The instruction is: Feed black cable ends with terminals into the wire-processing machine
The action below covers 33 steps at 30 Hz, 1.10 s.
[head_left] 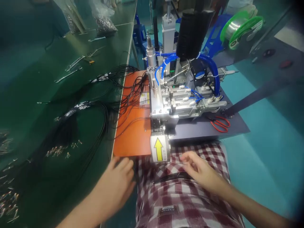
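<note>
My left grip (118, 178) is above the near edge of the green tabletop (39, 79), just beside the lower corner of the orange sheet (132, 139). Its fingers are loosely bent and blurred; I cannot tell whether they touch the sheet or have anything between them. My right grip (199, 168) is over my lap, to the right of the arrow-labelled block (159, 148) and apart from it. Thumb and forefinger are drawn near each other; I cannot tell whether they are pinching something thin.

The machine (163, 98) stands directly ahead of me on a dark grey tabletop (190, 130). The arrow-labelled block projects from its near end, toward my lap; the yellow arrow on its white label points away from me. Blue tubes (215, 76) curve over the machine's right side. The orange sheet lies along its left side, and black cables (135, 90) run across that sheet between the machine and the green tabletop.

On the green tabletop, one cable bundle (77, 109) has bright ends gathered together, and loose wire pieces (55, 151) are scattered nearer to me. A clear bag (104, 25) filled with small items is at the far end. Red-handled cutters (220, 124) lie on the dark grey tabletop, right of the machine. A green spool (239, 29) is mounted higher, at the far right. A checked cloth (190, 198) covers my lap.
</note>
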Tool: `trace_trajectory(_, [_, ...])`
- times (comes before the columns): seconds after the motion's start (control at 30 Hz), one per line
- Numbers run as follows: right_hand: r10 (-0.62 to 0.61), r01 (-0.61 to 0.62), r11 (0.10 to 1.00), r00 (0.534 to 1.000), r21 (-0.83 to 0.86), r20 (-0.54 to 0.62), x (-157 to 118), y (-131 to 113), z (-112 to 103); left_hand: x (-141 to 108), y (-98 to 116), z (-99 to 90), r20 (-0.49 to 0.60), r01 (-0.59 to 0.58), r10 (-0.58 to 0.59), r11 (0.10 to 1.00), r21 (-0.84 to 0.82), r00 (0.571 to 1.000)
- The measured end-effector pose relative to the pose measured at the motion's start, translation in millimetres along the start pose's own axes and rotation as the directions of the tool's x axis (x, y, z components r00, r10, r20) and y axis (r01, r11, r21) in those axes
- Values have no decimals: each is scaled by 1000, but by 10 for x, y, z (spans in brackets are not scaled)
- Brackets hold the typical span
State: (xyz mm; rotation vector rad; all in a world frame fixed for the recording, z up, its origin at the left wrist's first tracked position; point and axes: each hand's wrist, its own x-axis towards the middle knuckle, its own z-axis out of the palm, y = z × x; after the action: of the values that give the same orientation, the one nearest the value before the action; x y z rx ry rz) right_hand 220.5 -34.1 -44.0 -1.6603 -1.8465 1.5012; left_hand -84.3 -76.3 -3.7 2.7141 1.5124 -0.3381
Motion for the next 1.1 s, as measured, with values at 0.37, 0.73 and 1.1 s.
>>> trace_trajectory(0.37, [29, -56, 995, 953, 81, 303, -53, -29, -74, -113, -129, 259, 352, -266, 215, 959, 100, 911])
trace_trajectory(0.73, [-229, 127, 899, 952, 420, 203, 55, -619, -151, 407, -177, -479, 48, 193, -254, 585, -788, 966])
trace_trajectory(1.1, [-133, 165, 964, 979, 207, -157, 207, -585, -307, 369, -66, -278, -69, 126, -258, 667, -734, 964])
